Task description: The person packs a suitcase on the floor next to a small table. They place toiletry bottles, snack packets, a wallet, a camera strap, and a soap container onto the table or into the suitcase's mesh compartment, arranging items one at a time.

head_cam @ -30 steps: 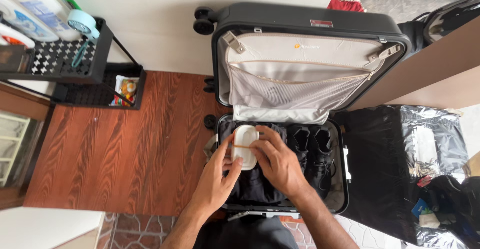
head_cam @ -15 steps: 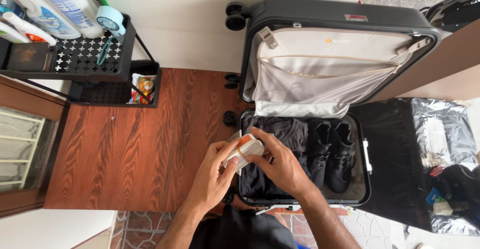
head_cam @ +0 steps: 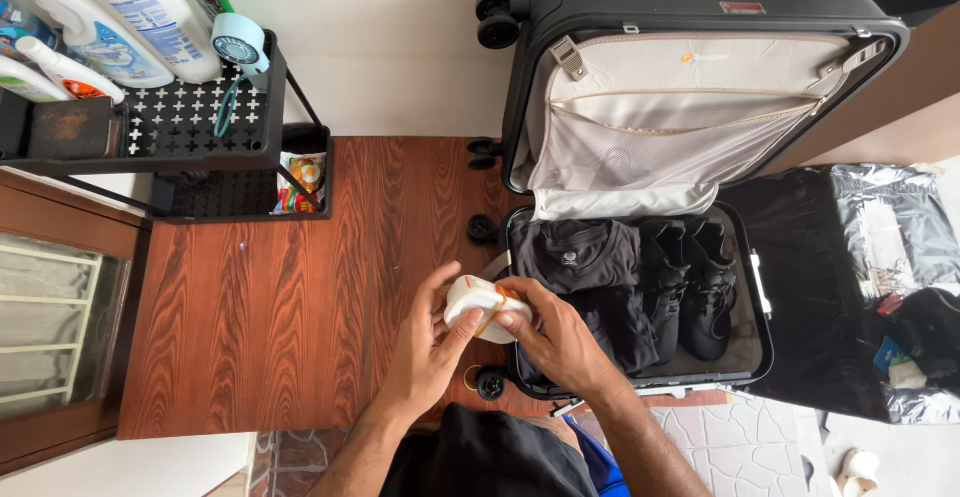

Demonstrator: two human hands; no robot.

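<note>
Both hands hold a small white pouch with orange trim (head_cam: 480,299) over the left edge of an open black suitcase (head_cam: 760,307). My left hand (head_cam: 428,349) cups the pouch from below and the left. My right hand (head_cam: 553,335) grips its right side, thumb on top. The suitcase's lower half holds folded black clothes (head_cam: 578,255) and a pair of black shoes (head_cam: 690,282). Its lid (head_cam: 690,107), lined in beige fabric with a zipped pocket, stands propped against the wall.
The suitcase lies on a dark wooden floor (head_cam: 300,307). A black metal rack (head_cam: 190,117) at the upper left carries detergent bottles (head_cam: 130,7) and a teal tape measure (head_cam: 240,42). Black and silver bags (head_cam: 880,277) lie to the right. A wooden door frame (head_cam: 60,317) borders the left.
Both hands have lifted the white pouch off the clothes in the suitcase and brought it left, over the case's edge. The view has also shifted, so the suitcase sits further right.
</note>
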